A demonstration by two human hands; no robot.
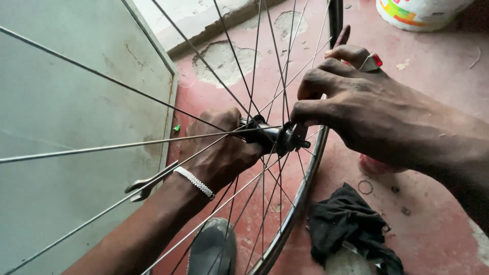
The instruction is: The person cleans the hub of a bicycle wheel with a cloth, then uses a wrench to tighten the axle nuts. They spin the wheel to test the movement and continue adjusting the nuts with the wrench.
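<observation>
Black metal hub [272, 136] sitting mid-wheel among thin steel spokes [153, 143], axle lying left-right | your left hand [219, 153] is clenching its left end | your right hand [351, 109] is pinching its right end, equally near.

My left hand [216, 153] sits behind the spokes of the silver-rimmed, wire-spoked bicycle wheel [300, 191], touching the left end of its black metal hub [272, 136]. My right hand [356, 109] is in front, on the hub's right end. The steel open-ended spanner [150, 182] lies left of my wrist. The crumpled black cloth rag [351, 226] lies right of the rim, the painted plastic bucket [417, 11] far behind.
</observation>
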